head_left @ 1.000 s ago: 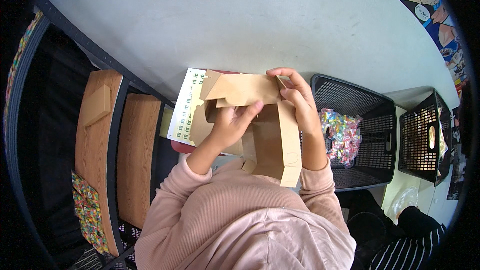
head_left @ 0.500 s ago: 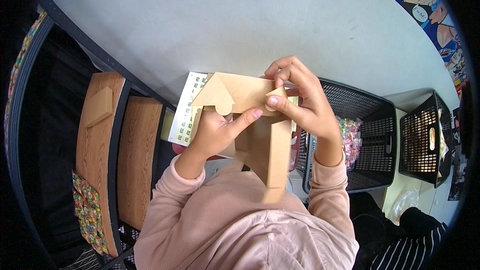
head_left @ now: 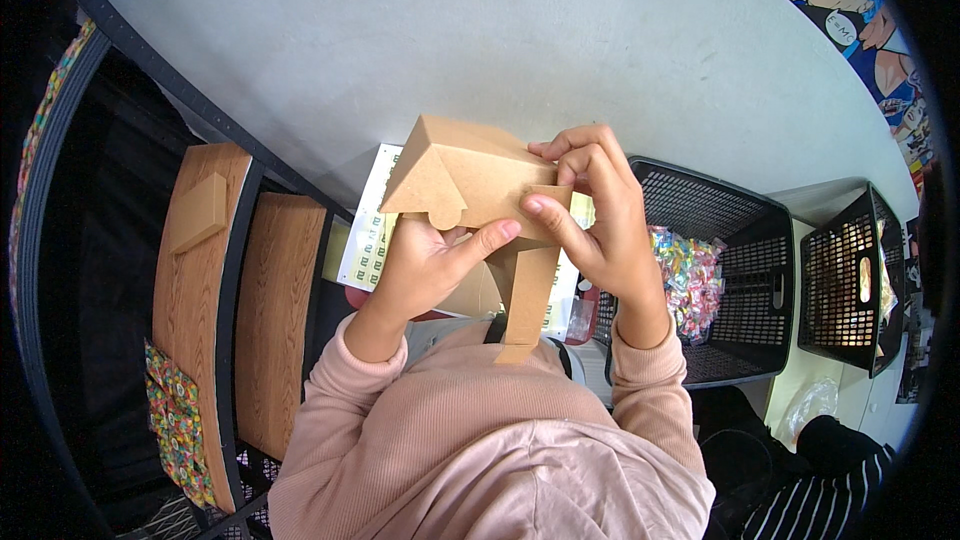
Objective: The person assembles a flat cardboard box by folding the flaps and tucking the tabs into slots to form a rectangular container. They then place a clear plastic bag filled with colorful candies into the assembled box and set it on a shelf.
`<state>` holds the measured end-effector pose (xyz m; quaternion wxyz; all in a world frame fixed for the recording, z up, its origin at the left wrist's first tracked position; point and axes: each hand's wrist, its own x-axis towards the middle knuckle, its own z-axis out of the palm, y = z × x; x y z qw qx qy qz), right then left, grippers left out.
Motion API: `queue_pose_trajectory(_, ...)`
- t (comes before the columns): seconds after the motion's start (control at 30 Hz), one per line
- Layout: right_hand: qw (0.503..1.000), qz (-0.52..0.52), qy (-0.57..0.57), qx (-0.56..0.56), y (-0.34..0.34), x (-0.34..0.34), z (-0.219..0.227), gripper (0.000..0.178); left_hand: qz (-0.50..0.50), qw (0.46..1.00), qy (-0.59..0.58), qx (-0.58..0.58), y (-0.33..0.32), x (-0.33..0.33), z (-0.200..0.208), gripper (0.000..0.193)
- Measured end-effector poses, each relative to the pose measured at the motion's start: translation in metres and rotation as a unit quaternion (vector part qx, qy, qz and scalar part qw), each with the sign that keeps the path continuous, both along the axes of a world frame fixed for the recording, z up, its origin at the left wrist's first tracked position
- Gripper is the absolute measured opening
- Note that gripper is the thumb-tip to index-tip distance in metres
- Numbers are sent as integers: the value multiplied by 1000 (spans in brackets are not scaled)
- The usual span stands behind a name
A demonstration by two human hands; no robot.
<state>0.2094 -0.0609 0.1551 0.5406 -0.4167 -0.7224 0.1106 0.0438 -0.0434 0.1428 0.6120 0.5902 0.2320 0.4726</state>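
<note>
A brown cardboard box, partly folded, is held up in front of my torso. A flap with a rounded tab sticks out at its left end. From its near side a long panel hangs down toward my sweater. My left hand is closed on the box's lower left part, thumb along its near edge and the other fingers hidden beneath. My right hand pinches a small flap at the right end between thumb and fingers. Behind the box lies a white sheet of printed labels, partly covered.
At right stands a black plastic basket holding small wrapped sweets, with a smaller black basket beyond. Wood-patterned boards on the left carry a flat cardboard box and colourful packs. A pale wall rises behind.
The box has tilted and its far side has come up, so more of its body shows. Its hanging panel has swung left. The right-end flap has turned under my right thumb.
</note>
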Motion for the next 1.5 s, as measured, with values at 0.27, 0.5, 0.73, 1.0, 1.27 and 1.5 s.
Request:
queue_pose_trajectory(0.27,997,-40,-60,2,-6,-2,2,24,-14,999,-17,-25,3,1,0,37)
queue_pose_trajectory(0.5,999,-10,41,-12,-2,2,-12,11,-11,999,-21,-26,7,-1,-6,36)
queue_pose_trajectory(0.73,998,14,13,-60,-4,5,-4,9,-19,999,4,-34,5,0,-9,34)
queue_pose_trajectory(1.0,999,-7,37,-17,-3,4,-18,17,0,999,-31,-23,10,3,-13,33)
queue_pose_trajectory(1.27,996,-7,80,27,-7,-7,-41,47,-4,997,-63,-51,15,2,-19,32)
queue_pose_trajectory(1.5,992,-68,70,77,-19,-19,-58,55,-15,991,-72,-110,10,3,-25,29)
